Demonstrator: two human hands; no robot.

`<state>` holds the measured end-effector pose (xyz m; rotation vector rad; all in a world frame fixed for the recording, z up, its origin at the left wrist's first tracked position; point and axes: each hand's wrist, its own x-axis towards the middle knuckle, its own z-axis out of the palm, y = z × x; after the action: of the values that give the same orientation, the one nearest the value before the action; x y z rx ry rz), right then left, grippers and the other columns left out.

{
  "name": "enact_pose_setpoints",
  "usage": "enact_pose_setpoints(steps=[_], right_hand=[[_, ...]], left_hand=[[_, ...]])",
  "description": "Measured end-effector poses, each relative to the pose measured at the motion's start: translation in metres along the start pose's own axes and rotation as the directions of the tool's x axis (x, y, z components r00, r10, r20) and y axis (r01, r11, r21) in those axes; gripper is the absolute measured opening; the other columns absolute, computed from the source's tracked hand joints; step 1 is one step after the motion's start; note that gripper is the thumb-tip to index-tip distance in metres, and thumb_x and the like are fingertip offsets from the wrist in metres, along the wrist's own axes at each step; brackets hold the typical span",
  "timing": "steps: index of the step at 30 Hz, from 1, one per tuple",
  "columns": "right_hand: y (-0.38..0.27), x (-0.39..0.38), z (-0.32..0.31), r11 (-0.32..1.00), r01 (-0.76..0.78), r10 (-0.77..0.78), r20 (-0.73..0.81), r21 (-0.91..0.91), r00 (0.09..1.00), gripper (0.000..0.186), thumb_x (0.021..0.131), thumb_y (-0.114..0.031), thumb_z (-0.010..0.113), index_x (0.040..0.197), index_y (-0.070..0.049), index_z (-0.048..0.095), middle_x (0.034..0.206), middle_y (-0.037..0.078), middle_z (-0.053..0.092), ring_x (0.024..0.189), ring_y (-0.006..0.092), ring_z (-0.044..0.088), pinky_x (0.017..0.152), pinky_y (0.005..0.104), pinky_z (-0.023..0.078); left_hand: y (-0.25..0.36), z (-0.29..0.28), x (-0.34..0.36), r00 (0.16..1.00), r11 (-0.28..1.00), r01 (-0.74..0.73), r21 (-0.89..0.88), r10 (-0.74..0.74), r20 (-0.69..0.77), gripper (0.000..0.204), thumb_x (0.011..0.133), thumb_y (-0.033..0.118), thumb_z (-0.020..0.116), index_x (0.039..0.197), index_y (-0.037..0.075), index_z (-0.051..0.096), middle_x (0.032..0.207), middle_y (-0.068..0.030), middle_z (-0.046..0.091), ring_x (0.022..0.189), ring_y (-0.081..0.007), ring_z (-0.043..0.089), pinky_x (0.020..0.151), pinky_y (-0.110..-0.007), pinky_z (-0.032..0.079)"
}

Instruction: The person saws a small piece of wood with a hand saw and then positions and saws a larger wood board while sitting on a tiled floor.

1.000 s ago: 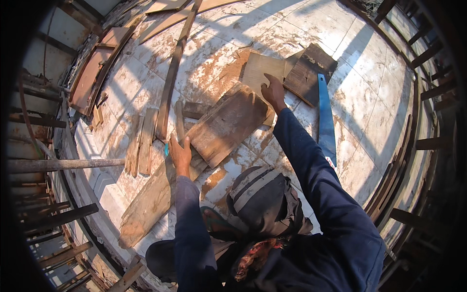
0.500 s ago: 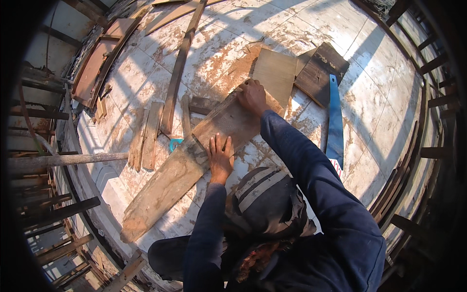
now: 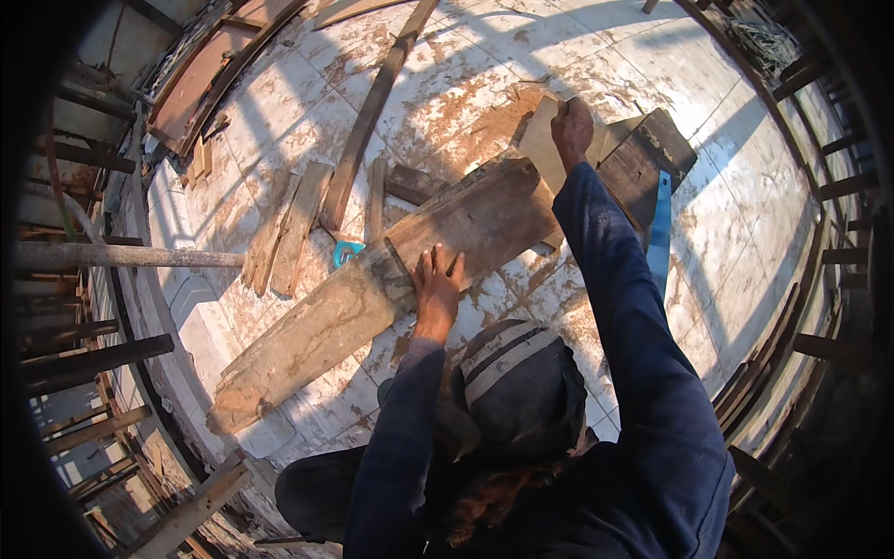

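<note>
A long weathered plank (image 3: 307, 340) lies diagonally in front of me, overlapped at its far end by a shorter brown board (image 3: 494, 219). My left hand (image 3: 438, 291) rests on the brown board's near edge, fingers spread and flat. Farther off, my right hand (image 3: 573, 129) is closed at the top edge of a thin, pale square board (image 3: 538, 142), which looks tilted. The fingertips on its far side are hidden. Right of that hand sits a dark square wooden piece (image 3: 647, 168). A hand saw with a blue blade (image 3: 660, 233) leans beside it, partly behind my right sleeve.
A teal tape measure (image 3: 346, 252) lies left of the boards, near narrow wood strips (image 3: 303, 224). A long dark batten (image 3: 377, 112) runs away across the dusty tiled floor (image 3: 466, 84). A pole (image 3: 140, 256) juts in from the left. Slatted timber lines both sides.
My right hand has left the brown board and moved farther away to the pale square board, which has turned and tilted. My left hand stays on the brown board.
</note>
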<state>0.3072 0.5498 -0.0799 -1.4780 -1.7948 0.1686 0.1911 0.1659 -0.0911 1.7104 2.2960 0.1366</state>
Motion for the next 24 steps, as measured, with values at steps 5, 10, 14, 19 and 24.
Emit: enact_pose_setpoints(steps=[5,10,14,19,24], right_hand=[[0.097,0.005,-0.061,0.987,-0.162,0.162,-0.102,0.008,0.982,0.043,0.087,-0.033,0.067,0.120,-0.005,0.065,0.100,0.022,0.066,0.092,0.0374,0.065,0.080,0.0457,0.051],[0.079,-0.157,-0.096,0.961,-0.246,0.167,0.447,0.125,0.879,0.051,0.083,-0.045,0.070,0.115,-0.006,0.069,0.096,0.019,0.066,0.082,0.0270,0.067,0.073,0.0395,0.053],[0.068,-0.213,-0.093,0.836,-0.486,0.376,0.379,0.255,0.845,0.043,0.082,-0.033,0.073,0.114,-0.005,0.069,0.090,0.018,0.070,0.079,0.0279,0.068,0.073,0.0387,0.053],[0.043,-0.195,-0.078,0.817,-0.493,0.434,0.242,0.301,0.868,0.042,0.082,-0.023,0.071,0.117,0.000,0.066,0.092,0.019,0.071,0.085,0.0288,0.070,0.077,0.0373,0.053],[0.060,-0.172,-0.051,0.908,-0.355,0.308,0.221,0.221,0.925,0.031,0.082,-0.019,0.069,0.107,-0.001,0.069,0.090,0.017,0.072,0.086,0.0291,0.069,0.077,0.0371,0.053]], left_hand=[[0.005,0.000,0.008,0.999,0.998,-0.053,0.039,0.053,0.009,0.067,0.084,-0.003,0.056,0.146,0.019,0.041,0.157,-0.0198,0.021,0.143,-0.0448,0.022,0.112,-0.061,0.025],[-0.003,-0.009,-0.024,0.954,0.987,0.098,-0.124,-0.129,-0.270,0.074,0.082,0.029,0.073,0.145,0.010,0.040,0.155,-0.0244,0.022,0.139,-0.0456,0.027,0.111,-0.060,0.026],[-0.016,0.022,-0.052,0.942,0.951,0.160,-0.266,-0.227,-0.246,0.082,0.087,0.050,0.063,0.140,-0.007,0.038,0.139,-0.0296,0.043,0.129,-0.0473,0.038,0.109,-0.053,0.032],[-0.037,0.034,-0.049,0.934,0.980,-0.039,-0.198,-0.034,-0.354,0.068,0.093,0.043,0.057,0.134,-0.011,0.045,0.132,-0.0309,0.049,0.124,-0.0468,0.044,0.105,-0.051,0.036],[-0.028,0.019,-0.034,0.936,0.974,0.010,-0.227,-0.089,-0.340,0.064,0.092,0.039,0.060,0.130,-0.011,0.048,0.128,-0.0305,0.052,0.119,-0.0461,0.048,0.102,-0.051,0.038]])
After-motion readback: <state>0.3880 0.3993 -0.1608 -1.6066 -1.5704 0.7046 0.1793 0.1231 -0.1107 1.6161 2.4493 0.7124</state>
